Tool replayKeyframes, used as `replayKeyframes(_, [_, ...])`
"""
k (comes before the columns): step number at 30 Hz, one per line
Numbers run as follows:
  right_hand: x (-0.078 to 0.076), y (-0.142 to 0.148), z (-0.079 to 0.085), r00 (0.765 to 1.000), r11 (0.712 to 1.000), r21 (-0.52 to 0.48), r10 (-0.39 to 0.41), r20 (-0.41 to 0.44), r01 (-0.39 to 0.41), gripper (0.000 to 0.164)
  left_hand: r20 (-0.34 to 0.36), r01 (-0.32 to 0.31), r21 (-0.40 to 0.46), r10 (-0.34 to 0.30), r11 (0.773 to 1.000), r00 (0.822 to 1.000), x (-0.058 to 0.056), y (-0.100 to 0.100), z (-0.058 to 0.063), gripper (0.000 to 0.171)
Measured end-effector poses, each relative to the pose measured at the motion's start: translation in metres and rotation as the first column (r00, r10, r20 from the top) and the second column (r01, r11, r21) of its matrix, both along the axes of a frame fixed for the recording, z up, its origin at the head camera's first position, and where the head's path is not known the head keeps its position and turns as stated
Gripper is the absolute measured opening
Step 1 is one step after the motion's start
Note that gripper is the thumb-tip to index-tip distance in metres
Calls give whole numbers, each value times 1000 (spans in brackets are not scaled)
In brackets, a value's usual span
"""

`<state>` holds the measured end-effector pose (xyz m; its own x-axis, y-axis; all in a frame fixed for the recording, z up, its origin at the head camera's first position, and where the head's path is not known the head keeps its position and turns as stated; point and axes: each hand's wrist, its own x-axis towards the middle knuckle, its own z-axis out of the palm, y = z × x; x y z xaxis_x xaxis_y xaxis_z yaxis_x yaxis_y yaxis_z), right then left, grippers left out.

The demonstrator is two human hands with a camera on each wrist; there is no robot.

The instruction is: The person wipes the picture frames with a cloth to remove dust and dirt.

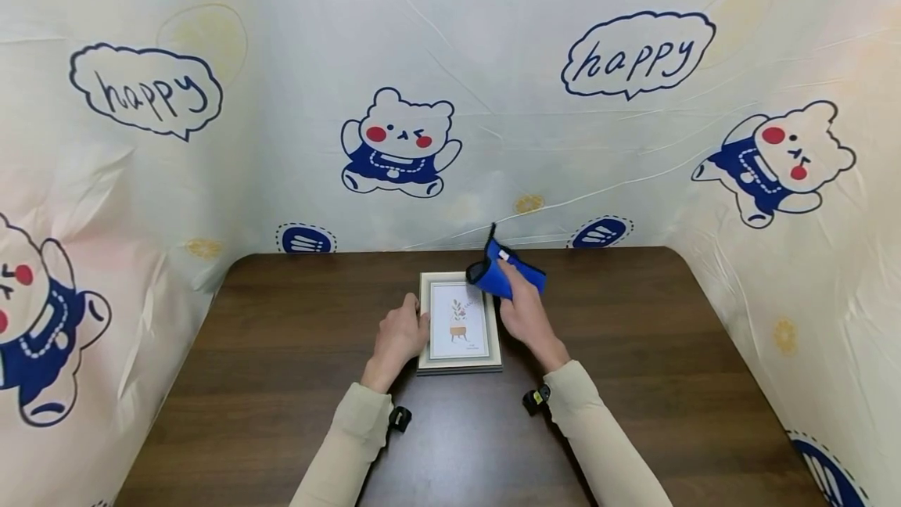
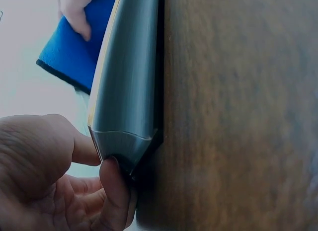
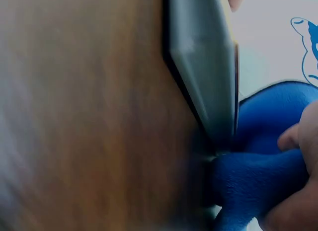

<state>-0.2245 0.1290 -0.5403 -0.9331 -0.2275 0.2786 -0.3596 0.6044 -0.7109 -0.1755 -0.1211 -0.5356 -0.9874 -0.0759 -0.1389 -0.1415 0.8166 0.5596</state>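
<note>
A picture frame [image 1: 459, 321] with a pale border and a plant print lies face up on the table. My left hand [image 1: 401, 337] holds it by the left side; in the left wrist view, the fingers [image 2: 115, 191] press against the frame's dark grey side edge [image 2: 126, 92]. My right hand [image 1: 526, 311] grips a folded blue cloth [image 1: 493, 276] with black edging, which overlaps the frame's upper right corner. The right wrist view shows the cloth [image 3: 258, 184] bunched against the frame's side, with the thumb and fingers around it.
A dark brown wooden table [image 1: 296, 311] lies under everything. Behind and to both sides hangs a pale curtain [image 1: 493, 61] printed with bears and "happy" bubbles, close to the table's far edge. A small black wrist camera [image 1: 400, 418] sits at the left cuff.
</note>
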Motion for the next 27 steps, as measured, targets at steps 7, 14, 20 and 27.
replayKeyframes(7, [9,-6,-4,991,987,119,100,92,-110,67,-16,13,-8,-13,1000,1000,0,0,-1,19])
replayKeyframes(14, [10,-5,1,980,961,220,140,142,-169,64,-12,9,-5,-9,1000,1000,-1,0,0,19])
replayKeyframes(20, [13,-3,5,973,970,174,134,187,-167,62,-6,7,-7,-7,1000,1000,-1,1,1,19])
replayKeyframes(27, [18,0,8,967,983,111,116,228,-144,59,-8,11,-13,-11,1000,1000,-1,1,0,19])
